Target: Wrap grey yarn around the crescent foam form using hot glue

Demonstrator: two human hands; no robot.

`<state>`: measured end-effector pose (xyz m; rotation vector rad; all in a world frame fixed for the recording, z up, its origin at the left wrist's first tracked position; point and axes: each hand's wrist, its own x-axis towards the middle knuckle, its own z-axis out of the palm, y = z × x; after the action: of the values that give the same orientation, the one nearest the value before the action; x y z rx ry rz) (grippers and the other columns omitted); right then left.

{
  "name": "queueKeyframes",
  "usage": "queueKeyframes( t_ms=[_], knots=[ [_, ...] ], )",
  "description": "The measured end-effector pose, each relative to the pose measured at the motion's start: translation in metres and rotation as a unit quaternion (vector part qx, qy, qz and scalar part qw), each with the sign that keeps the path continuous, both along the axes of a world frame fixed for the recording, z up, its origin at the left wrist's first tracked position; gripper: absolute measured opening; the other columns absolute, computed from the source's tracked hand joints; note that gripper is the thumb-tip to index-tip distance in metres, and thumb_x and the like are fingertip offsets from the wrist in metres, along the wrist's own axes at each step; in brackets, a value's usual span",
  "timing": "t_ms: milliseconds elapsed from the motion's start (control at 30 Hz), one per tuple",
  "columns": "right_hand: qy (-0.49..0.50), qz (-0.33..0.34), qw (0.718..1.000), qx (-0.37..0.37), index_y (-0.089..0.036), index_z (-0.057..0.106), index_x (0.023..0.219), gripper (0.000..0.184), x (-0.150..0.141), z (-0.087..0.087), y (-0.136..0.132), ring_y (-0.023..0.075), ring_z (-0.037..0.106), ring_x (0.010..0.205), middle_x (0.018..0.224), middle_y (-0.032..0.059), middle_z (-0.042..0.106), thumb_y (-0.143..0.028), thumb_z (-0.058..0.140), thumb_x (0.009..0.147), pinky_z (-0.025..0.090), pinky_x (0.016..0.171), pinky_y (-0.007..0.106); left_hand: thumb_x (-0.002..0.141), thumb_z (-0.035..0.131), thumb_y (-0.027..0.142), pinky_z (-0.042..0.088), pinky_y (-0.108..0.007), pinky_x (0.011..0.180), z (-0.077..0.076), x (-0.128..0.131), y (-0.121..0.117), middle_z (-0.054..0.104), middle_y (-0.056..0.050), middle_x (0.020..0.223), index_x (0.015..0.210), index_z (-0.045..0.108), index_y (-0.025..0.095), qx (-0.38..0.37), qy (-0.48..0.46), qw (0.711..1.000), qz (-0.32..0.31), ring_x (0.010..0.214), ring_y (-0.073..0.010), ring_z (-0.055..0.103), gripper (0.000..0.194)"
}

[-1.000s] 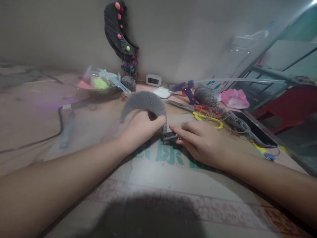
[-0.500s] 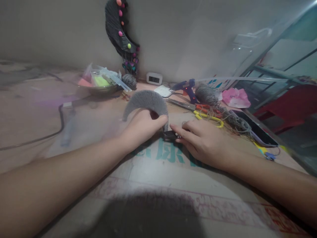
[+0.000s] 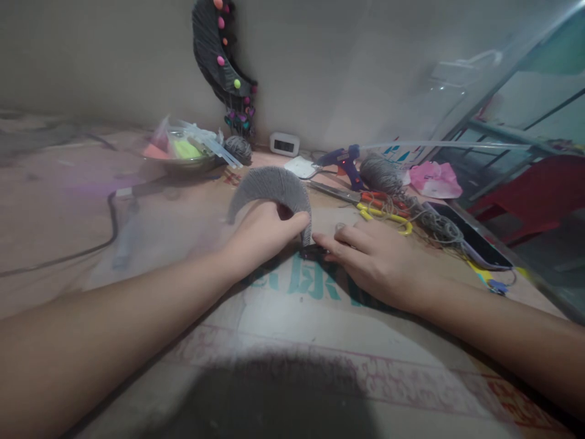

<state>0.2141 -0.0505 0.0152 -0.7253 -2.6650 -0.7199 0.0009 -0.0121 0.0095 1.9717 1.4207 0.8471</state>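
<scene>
A crescent wrapped in grey yarn [image 3: 274,183] stands on the table in the middle of the head view, its curve upward. My left hand [image 3: 267,228] is closed around its inner edge, the thumb pressed on the right arm of the curve. At the lower right end of the crescent is a small dark piece [image 3: 312,250]; whether it is the crescent's bare tip or a separate thing, I cannot tell. My right hand [image 3: 375,256] has its fingers bent and pinched at that dark piece. What lies between those fingertips is mostly hidden.
Behind the hands lie scissors with yellow handles [image 3: 384,218], loose grey yarn [image 3: 441,225], a phone [image 3: 466,235] and a purple-blue glue gun [image 3: 347,164]. A bowl [image 3: 178,164] of bagged things, a small clock [image 3: 284,144] and a dark crescent with pompoms [image 3: 212,55] are along the wall.
My right fingertips have shifted very slightly at the dark piece, and less of it shows. My left hand and the yarn crescent have stayed in place.
</scene>
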Motion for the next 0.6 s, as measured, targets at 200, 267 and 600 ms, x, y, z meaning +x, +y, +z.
queueKeyframes(
  t_ms=[200, 267, 600],
  knots=[
    [-0.006, 0.001, 1.000, -0.016, -0.012, 0.062, 0.119, 0.028, 0.001, 0.001, -0.001, 0.0161, 0.048, 0.067, 0.078, 0.0047, 0.062, -0.020, 0.046, 0.098, 0.031, 0.059, 0.032, 0.077, 0.050, 0.045, 0.038, -0.029, 0.060, -0.003, 0.000, 0.001, 0.068, -0.003, 0.069, 0.066, 0.063, 0.020, -0.003, -0.006, 1.000, -0.002, 0.065, -0.0191, 0.059, 0.030],
    [0.006, 0.004, 1.000, -0.018, -0.013, 0.062, 0.118, 0.027, 0.001, 0.001, 0.000, 0.0157, 0.048, 0.066, 0.076, 0.0042, 0.062, -0.021, 0.047, 0.097, 0.031, 0.059, 0.032, 0.077, 0.050, 0.045, 0.038, -0.029, 0.058, -0.004, 0.001, 0.002, 0.067, -0.003, 0.066, 0.064, 0.063, 0.019, -0.005, -0.011, 1.000, -0.005, 0.064, -0.0192, 0.058, 0.031],
    [0.213, -0.029, 0.970, -0.113, -0.019, 0.062, 0.121, 0.029, 0.009, -0.005, 0.014, 0.0188, 0.057, 0.081, 0.090, 0.0086, 0.061, -0.024, 0.051, 0.094, 0.047, 0.070, 0.033, 0.083, 0.047, 0.054, 0.043, -0.028, 0.067, 0.004, 0.000, 0.000, 0.067, -0.003, 0.059, 0.058, 0.066, 0.019, -0.048, -0.060, 0.997, -0.008, 0.060, -0.0178, 0.058, 0.046]
  ],
)
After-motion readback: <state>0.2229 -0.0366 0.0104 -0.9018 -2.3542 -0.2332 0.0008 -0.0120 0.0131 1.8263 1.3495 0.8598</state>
